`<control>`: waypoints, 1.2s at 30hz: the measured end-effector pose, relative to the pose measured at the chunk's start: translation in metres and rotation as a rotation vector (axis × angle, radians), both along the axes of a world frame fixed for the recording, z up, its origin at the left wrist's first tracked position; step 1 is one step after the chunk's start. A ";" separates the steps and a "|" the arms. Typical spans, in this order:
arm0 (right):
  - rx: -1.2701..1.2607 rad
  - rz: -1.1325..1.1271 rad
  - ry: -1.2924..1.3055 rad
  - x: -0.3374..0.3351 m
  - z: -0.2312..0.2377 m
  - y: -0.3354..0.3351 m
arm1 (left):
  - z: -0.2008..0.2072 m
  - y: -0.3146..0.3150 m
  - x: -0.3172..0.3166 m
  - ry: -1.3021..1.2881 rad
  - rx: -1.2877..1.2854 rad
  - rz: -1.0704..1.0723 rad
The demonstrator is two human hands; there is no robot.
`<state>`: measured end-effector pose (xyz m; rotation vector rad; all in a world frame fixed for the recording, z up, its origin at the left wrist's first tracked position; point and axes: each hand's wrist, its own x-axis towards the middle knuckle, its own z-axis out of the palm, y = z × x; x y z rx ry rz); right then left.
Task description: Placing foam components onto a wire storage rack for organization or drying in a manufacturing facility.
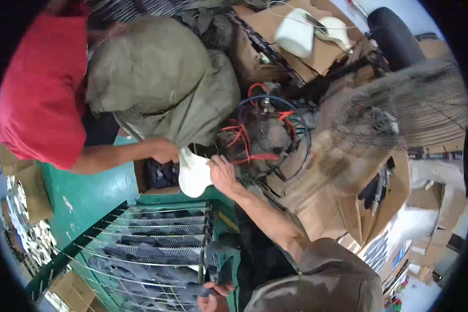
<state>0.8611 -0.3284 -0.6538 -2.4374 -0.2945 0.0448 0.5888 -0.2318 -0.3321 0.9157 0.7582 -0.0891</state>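
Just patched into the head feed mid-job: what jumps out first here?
The olive sack at upper left, gripped at its mouth by a co-worker's hand from a person in a red shirt. Just below it, the right hand holds a white shoe-shaped piece. The left hand rests on the green wire rack at bottom.

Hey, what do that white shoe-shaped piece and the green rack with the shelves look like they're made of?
White shoe-shaped piece: likely moulded plastic or foam, smooth and matte, held by the right hand. Green rack: painted metal frame; its shelves look like bare wire mesh, see-through with thin grey rods.
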 end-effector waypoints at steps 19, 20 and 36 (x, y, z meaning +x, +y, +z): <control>-0.021 -0.819 0.070 -0.265 0.277 -0.278 | 0.060 -0.015 -0.033 -0.163 -0.094 -0.078; -0.066 -0.840 0.099 -0.267 0.277 -0.279 | 0.063 -0.015 -0.031 -0.163 -0.093 -0.092; 0.499 -0.114 0.503 -0.156 0.324 -0.156 | 0.066 -0.021 0.041 0.104 0.011 -0.452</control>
